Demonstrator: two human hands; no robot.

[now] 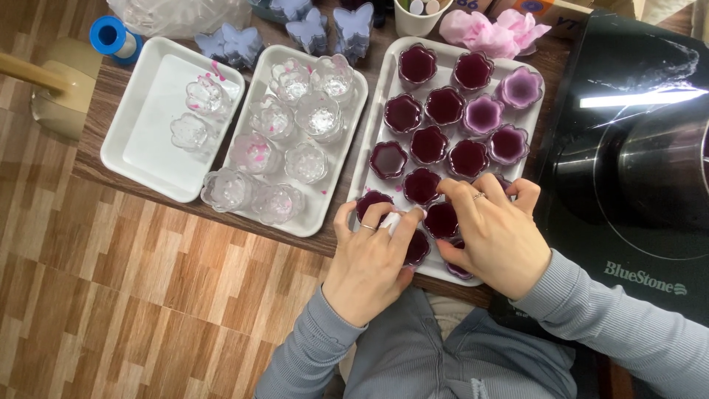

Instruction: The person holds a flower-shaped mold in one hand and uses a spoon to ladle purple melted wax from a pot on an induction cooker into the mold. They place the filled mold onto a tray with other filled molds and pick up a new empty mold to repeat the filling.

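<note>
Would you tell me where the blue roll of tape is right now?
In the head view, the blue roll of tape lies at the table's far left corner, just beyond the leftmost white tray, well away from both hands.

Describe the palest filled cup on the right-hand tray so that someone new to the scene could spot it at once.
Start at the white rectangular tray nearest the black induction cooker, the one packed with flower-shaped cups of dark purple jelly. Go to its far right corner. The cup there is milky lilac with a pale centre, whereas its neighbours are deep wine-purple.
</note>
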